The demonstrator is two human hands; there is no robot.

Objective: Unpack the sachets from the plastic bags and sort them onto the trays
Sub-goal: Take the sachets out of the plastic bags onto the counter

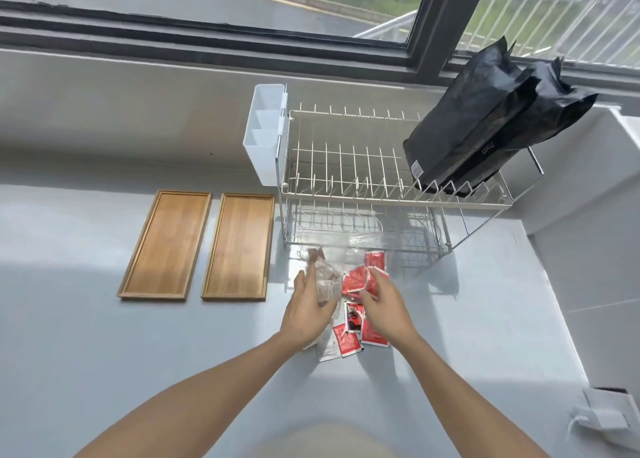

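Note:
Two wooden trays lie side by side on the grey counter, the left tray (165,244) and the right tray (239,248), both bare. My left hand (306,307) grips a clear plastic bag (323,277) holding pale sachets. Just right of it, my right hand (379,302) pinches a red sachet (372,279) above a second clear bag (346,250). More red sachets (360,333) and a white one (327,348) lie loose on the counter under my hands.
A two-tier wire dish rack (381,194) stands behind the sachets, with a white utensil holder (265,135) on its left end and two black pouches (485,122) leaning on its top right. A white object (606,416) sits at the counter's right edge.

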